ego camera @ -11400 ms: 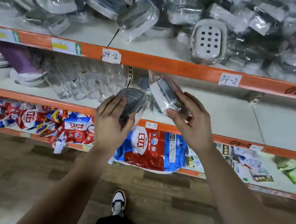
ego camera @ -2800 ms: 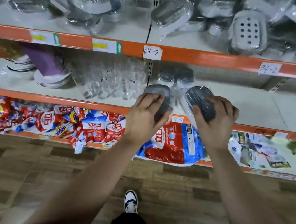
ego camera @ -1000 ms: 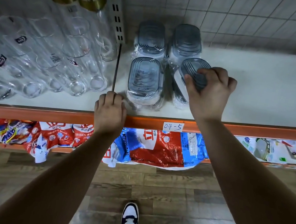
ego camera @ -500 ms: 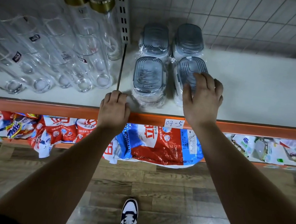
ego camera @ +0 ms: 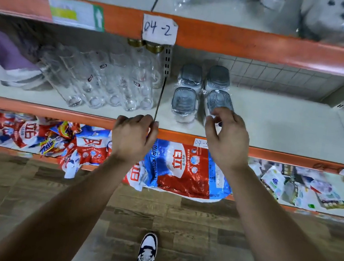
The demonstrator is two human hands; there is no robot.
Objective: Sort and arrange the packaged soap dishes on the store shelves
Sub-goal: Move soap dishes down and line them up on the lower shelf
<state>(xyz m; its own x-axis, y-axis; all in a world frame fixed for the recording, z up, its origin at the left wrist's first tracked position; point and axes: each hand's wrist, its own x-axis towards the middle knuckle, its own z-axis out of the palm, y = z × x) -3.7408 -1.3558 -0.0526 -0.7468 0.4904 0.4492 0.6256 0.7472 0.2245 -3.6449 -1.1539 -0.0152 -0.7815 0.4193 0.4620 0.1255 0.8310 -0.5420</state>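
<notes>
**Middle shelf, block of four: mind the way out**

Counted four packaged soap dishes on the middle shelf (ego camera: 276, 126), grey tops under clear wrap, set two by two just right of the divider strip (ego camera: 160, 98): back-left dish (ego camera: 191, 74), back-right dish (ego camera: 218, 76), front-left dish (ego camera: 184, 102), front-right dish (ego camera: 219, 99).

Found right hand (ego camera: 227, 137) low over the near end of the front-right dish, fingers half-curled and parted, gripping nothing. Cannot tell whether touching the wrap or just clear of it. Found left hand (ego camera: 134, 138) at the orange shelf lip (ego camera: 60, 111), loosely curled, holding nothing; contact with the lip unclear.

Judged this block roughly placed. More heaped dishes (ego camera: 334, 18) on the upper shelf, blurred, probably yet to sort.

Risks from here:
- Could pull the front-right dish out of line by snagging loose wrap on a fingertip while drawing away.
- Could shunt the front row into the back row by pressing too hard when squaring up.
- Could slide a front dish over the lip, both sitting near it, by catching one with a wrist.
- Could knock the glass bottles (ego camera: 107, 82), lying just left of the strip, by swinging the left arm up carelessly.
- Could bring the upper heap down by tugging a pack from underneath.
</notes>
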